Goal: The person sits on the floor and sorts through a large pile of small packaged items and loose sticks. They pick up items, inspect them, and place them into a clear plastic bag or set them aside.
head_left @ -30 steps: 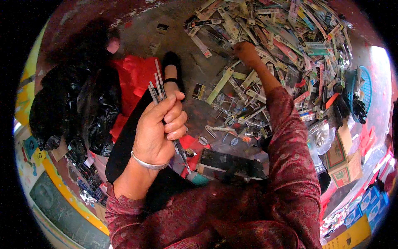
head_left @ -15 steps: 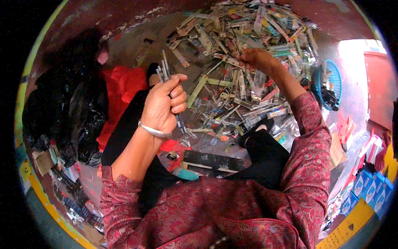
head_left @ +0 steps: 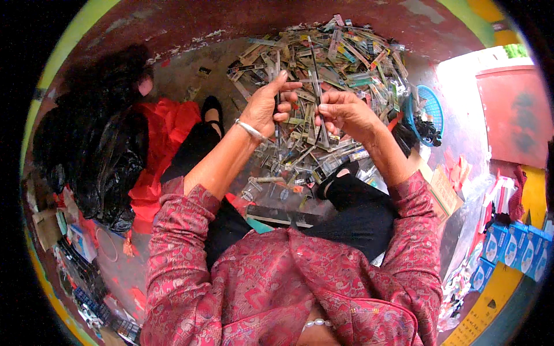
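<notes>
My left hand (head_left: 270, 106) is curled around a bundle of thin pen-refill-like sticks (head_left: 277, 64), its forefinger stretching toward the other hand. Close beside it on the right, my right hand (head_left: 348, 113) pinches a few thin dark and clear sticks (head_left: 315, 72) that stand nearly upright. Whether these are refills or their sleeves is too small to tell. Beyond and beneath both hands spreads a heap of long narrow plastic packets and loose sticks (head_left: 340, 57) on the floor.
Black plastic bags (head_left: 95, 144) and a red bag (head_left: 158, 167) lie at the left. A blue basket (head_left: 428, 109) holding black things sits right of the heap. Cardboard (head_left: 443, 193) and blue boxes (head_left: 511, 245) are at the right. A dark flat box (head_left: 283, 216) lies between my legs.
My right hand has come back from the heap toward my left hand with thin sticks in its fingers. My left hand has moved forward and right, its forefinger now stretched out.
</notes>
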Demonstrator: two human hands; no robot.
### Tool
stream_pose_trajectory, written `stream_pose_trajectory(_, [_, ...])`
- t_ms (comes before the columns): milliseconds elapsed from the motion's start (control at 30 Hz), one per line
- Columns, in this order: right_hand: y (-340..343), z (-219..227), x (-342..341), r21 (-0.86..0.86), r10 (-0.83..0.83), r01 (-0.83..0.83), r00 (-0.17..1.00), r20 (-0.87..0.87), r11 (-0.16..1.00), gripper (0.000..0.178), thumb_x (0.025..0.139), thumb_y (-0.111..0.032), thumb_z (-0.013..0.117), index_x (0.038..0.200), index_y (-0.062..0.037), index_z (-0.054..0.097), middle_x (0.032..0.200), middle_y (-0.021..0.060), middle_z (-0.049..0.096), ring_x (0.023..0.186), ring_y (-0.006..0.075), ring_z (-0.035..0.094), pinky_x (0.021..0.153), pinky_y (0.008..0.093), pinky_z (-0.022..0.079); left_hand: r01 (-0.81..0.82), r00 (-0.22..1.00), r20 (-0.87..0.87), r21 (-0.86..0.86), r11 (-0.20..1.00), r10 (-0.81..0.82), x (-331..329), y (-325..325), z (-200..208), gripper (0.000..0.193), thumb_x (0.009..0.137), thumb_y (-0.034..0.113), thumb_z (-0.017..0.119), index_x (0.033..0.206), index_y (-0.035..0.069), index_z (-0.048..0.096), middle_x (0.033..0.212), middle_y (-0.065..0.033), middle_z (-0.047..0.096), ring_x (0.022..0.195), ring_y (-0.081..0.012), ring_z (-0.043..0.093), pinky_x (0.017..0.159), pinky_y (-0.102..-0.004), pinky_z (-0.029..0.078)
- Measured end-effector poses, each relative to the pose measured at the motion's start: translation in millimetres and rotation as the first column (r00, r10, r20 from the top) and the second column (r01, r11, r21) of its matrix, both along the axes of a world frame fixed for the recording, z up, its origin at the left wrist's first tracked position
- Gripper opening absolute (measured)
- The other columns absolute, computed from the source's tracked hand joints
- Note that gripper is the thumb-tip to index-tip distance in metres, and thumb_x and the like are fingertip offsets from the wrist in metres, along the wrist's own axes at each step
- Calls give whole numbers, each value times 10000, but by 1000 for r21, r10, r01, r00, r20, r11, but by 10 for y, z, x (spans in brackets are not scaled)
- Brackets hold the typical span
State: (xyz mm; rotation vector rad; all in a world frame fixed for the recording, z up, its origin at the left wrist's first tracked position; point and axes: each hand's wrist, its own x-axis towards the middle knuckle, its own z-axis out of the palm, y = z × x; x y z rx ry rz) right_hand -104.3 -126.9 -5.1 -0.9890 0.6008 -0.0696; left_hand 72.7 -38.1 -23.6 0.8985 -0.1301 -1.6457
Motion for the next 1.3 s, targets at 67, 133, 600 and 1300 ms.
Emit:
stream_pose_trajectory(67, [171, 66, 10, -27, -5, 3, 998, -59, 1000, 117, 783, -159, 554, 791, -44, 535, 705, 56, 600, 479, 78, 515, 427, 194, 400, -4, 999, -46, -18, 1000, 3, -33, -15, 5, 305, 836, 309, 499, 944, 25, 525, 647, 9, 442, 456, -26, 279, 370, -151, 192])
stream_pose_trajectory(133, [325, 76, 21, -97, 32, -43, 993, -110, 994, 111, 794, -149, 550, 777, -47, 511, 683, 58, 592, 468, 72, 508, 420, 182, 393, 24, 1000, 3, -90, 996, -24, 7, -31, -49, 242, 851, 246, 476, 944, 25, 511, 672, -2, 450, 479, -38, 312, 370, -151, 223])
stream_pose_trajectory(600, [560, 444, -318, -130, -443, 446, 895, 50, 886, 99, 819, -131, 503, 808, -35, 519, 690, 51, 582, 470, 76, 488, 423, 187, 386, 331, 917, 312, -247, 911, -248, -61, 78, 234, 346, 819, 301, 533, 1039, 34, 538, 572, 60, 458, 442, -3, 310, 379, -152, 200])
stream_pose_trajectory(1300, [382, 309, -428, -359, -659, 636, 749, 73, 683, 155, 830, -107, 480, 920, -11, 561, 673, 3, 569, 454, 23, 437, 415, 125, 348, 650, 758, 181, -284, 705, -626, -335, 192, 221, 389, 854, 275, 427, 1009, -72, 511, 412, 49, 353, 337, -31, 288, 334, -176, 221])
